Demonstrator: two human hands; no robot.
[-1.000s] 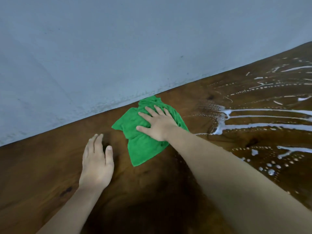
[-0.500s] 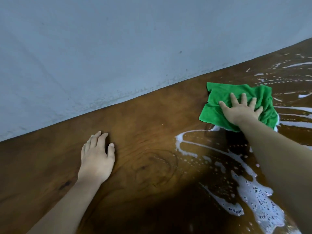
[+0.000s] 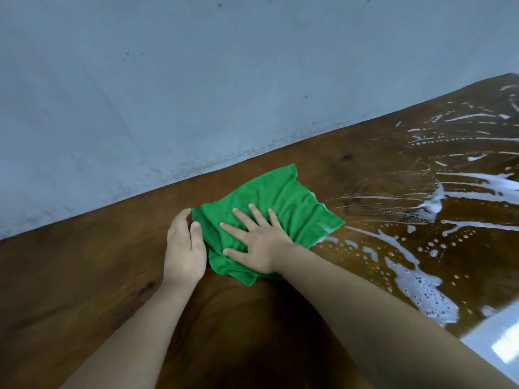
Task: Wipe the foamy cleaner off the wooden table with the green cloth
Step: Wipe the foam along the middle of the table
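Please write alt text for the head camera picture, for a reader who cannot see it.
A person's right hand presses flat on a green cloth on a dark wooden table, with the left hand flat at the cloth's left edge. White foamy cleaner streaks the table to the right; a grey wall is behind.

Dark wooden table [image 3: 84,276] butting against a wall. Rumpled green cloth [image 3: 283,203] flat near the far edge, right hand [image 3: 257,244] spread on top, left hand [image 3: 184,248] palm-down on bare wood, touching the cloth's left edge. White foam [image 3: 421,287] in streaks and dots across the right side.
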